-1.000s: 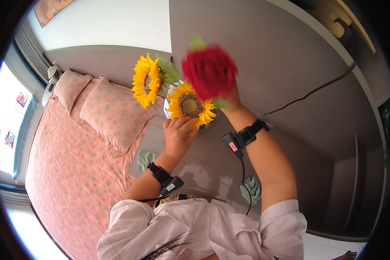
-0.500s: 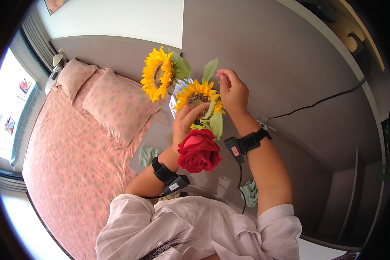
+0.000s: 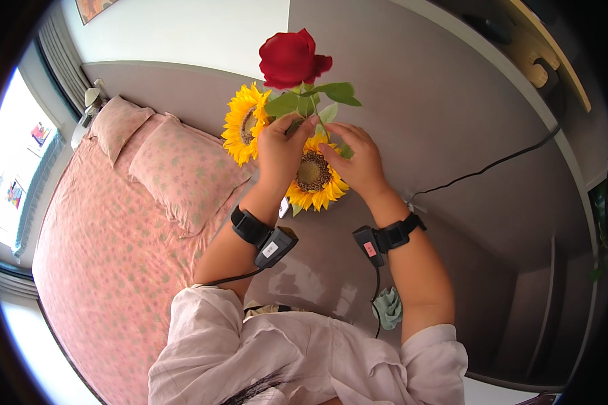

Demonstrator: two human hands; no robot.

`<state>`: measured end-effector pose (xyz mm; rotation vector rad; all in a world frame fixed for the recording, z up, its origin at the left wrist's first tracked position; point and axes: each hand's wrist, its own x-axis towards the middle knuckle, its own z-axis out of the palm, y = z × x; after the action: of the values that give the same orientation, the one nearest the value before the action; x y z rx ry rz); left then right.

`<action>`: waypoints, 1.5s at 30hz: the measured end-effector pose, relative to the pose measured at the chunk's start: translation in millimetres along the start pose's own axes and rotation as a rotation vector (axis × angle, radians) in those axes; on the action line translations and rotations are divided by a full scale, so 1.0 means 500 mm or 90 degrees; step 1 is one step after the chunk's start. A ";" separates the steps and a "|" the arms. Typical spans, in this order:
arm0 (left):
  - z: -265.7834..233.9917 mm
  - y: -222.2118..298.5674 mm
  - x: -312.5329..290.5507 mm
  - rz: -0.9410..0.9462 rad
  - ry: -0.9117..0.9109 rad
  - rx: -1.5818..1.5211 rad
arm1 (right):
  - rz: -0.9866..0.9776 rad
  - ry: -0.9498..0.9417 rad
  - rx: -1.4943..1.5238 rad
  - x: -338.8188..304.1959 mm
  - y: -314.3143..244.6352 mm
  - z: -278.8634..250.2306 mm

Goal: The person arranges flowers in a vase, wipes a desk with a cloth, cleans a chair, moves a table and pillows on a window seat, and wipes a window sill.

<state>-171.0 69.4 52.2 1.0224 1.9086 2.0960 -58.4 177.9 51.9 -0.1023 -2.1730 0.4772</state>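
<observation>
Rose [image 3: 289,61] had swung from near to far, beyond the sunflowers [image 3: 313,173], which I judged allowed two-handed stem work: left hand [image 3: 282,150] pinching it, right hand [image 3: 359,160] half-curled, grip unclear.

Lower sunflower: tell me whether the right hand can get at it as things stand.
Likely yes: the right hand is right beside the lower sunflower, whose face is mostly uncovered, with no barrier visible between them. The hand does seem busy near the stem of the red rose, though.
</observation>
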 end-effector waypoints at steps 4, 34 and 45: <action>0.005 0.001 -0.003 0.050 0.018 -0.068 | 0.067 -0.012 -0.028 0.027 0.012 0.030; -0.152 -0.041 -0.106 0.089 0.175 -0.211 | 0.074 -0.157 -0.131 0.052 -0.008 0.066; -0.163 -0.028 -0.117 0.082 0.169 -0.241 | 0.012 0.018 -0.153 0.017 -0.015 -0.009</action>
<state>-175.8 -26.0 18.5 0.8367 1.4808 2.6466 -59.2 174.7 63.8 -0.2604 -2.1951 0.2220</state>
